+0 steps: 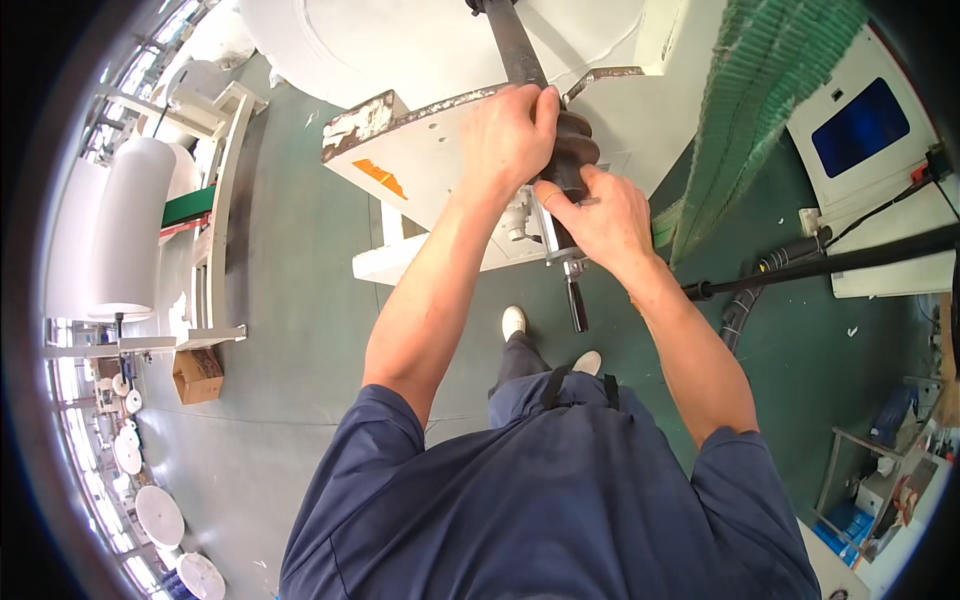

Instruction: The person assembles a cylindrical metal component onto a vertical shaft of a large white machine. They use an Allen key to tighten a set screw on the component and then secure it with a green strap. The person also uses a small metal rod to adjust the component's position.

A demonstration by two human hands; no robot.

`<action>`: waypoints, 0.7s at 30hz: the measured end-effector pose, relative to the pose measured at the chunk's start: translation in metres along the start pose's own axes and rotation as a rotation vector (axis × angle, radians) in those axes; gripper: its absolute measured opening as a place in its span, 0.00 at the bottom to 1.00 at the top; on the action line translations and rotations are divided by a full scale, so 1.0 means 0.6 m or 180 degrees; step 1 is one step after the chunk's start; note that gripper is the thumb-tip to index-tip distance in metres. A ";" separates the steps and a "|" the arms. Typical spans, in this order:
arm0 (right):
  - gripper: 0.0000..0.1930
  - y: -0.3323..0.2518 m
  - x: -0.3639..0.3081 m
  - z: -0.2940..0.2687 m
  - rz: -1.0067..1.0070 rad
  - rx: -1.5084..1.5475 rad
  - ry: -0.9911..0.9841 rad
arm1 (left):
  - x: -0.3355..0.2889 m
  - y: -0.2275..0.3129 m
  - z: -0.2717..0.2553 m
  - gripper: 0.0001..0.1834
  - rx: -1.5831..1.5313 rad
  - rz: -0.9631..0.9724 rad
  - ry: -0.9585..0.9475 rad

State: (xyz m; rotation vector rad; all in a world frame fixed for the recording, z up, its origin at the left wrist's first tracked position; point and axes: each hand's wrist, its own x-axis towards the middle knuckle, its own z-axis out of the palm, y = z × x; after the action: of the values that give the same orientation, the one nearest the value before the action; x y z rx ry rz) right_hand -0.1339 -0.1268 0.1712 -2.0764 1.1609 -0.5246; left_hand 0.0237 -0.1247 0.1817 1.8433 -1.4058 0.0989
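Note:
A dark metal shaft [514, 48] comes out of a large white roll [400, 38] and rests at the edge of a white machine frame [435, 165]. My left hand [508, 140] has its fingers curled over the shaft, beside a brown ribbed collar [578, 142]. Just nearer to me, my right hand [607, 218] is closed around the shaft's dark end, thumb on one side and fingers on the other. Parts of the shaft are hidden under both hands. Below them, a small crank handle [577, 304] hangs from a metal fitting [564, 256].
A green woven strap [755, 110] hangs close to my right hand. Further right stand a white cabinet with a dark screen [860, 127] and a thick black hose [840, 265]. Left, a rack [225, 200] carries white rolls, with a cardboard box [197, 376] below.

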 end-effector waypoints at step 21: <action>0.10 0.029 -0.080 -0.002 -0.0225 0.2468 0.0687 | -0.037 -0.097 -0.030 0.23 -0.0298 0.1064 -0.0846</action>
State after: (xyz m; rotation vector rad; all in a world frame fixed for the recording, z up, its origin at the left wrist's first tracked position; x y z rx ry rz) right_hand -0.1699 -0.0925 0.1585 -1.4094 0.8083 -1.0592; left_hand 0.0711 -0.0927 0.1516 1.5734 -1.8642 -0.0455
